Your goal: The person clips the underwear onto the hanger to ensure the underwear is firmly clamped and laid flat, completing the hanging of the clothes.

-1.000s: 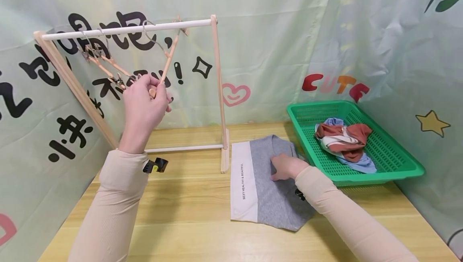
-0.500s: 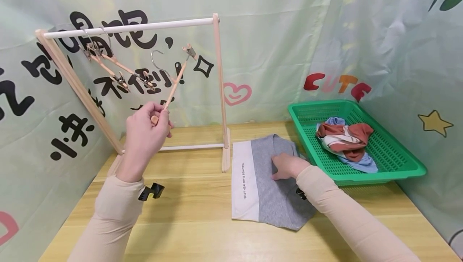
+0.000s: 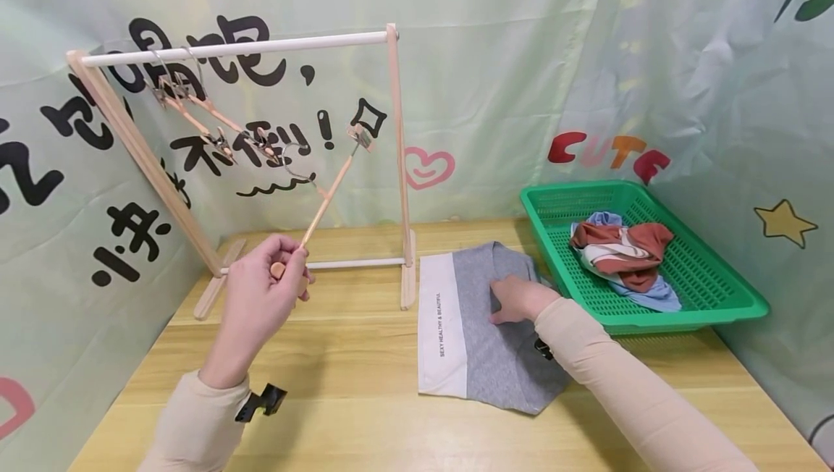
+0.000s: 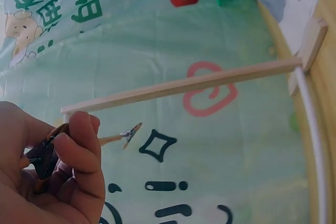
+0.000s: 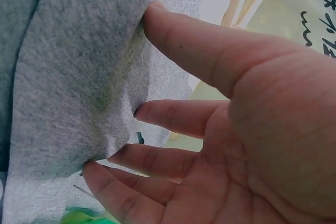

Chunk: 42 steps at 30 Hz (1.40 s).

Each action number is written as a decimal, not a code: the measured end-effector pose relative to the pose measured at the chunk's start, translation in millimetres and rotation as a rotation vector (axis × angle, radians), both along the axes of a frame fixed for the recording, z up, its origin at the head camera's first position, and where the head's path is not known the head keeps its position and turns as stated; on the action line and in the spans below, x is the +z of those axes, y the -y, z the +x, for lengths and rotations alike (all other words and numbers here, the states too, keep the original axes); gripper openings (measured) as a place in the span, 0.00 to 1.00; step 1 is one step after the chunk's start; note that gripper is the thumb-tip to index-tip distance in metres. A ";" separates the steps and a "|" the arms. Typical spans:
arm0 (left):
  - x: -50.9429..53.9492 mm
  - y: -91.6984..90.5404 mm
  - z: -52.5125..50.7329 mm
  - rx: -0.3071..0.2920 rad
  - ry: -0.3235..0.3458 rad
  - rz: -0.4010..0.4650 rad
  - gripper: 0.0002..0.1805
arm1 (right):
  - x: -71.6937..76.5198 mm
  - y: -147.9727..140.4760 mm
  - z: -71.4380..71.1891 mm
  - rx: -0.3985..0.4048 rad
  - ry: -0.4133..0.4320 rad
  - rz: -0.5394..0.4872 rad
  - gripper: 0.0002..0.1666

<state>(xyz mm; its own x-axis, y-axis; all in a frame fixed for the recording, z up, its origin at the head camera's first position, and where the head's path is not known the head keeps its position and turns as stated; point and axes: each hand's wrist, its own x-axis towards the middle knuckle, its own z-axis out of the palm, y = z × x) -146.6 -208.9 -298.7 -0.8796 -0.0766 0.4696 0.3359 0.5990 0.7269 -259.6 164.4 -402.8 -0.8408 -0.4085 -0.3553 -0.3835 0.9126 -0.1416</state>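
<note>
My left hand (image 3: 267, 287) grips one end of a wooden clip hanger (image 3: 329, 197), curled round the clip there. The hanger's bar slants up to the right, its far clip and metal hook free in the air in front of the rack. In the left wrist view the fingers (image 4: 81, 153) close round a dark metal clip (image 4: 44, 158). My right hand (image 3: 521, 300) rests on a folded grey garment (image 3: 491, 356) with a white printed band, lying on the table. The right wrist view shows the thumb and spread, nearly straight fingers (image 5: 173, 116) touching the grey cloth (image 5: 73, 98).
A wooden rack (image 3: 396, 146) with a white top rail (image 3: 293, 43) stands at the back left; two more clip hangers (image 3: 202, 114) hang from its left part. At the right, a green basket (image 3: 717, 276) holds crumpled rust, white and blue clothes (image 3: 625, 255).
The left hand has lifted the hanger off the rail and brought it down towards the table, its hook now well below the rail. The right hand has stayed on the garment.
</note>
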 end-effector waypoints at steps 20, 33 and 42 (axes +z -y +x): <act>-75.0 -17.9 40.1 -0.206 0.145 0.086 0.08 | 4.1 1.1 1.9 0.014 -0.005 0.007 0.43; -127.7 -46.3 33.6 -0.309 0.491 0.062 0.10 | -0.3 -1.5 1.8 0.031 -0.029 0.011 0.38; -142.6 -64.2 30.7 -0.332 0.551 0.043 0.13 | 2.3 -3.0 1.4 0.035 -0.004 0.019 0.38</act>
<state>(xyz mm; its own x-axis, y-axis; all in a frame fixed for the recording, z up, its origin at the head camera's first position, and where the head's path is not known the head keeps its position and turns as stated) -115.9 -144.8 -441.3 -0.9711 0.2322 -0.0550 0.0690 0.4940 0.8667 -258.2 167.4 -400.5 -0.8276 -0.4308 -0.3598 -0.4157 0.9012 -0.1229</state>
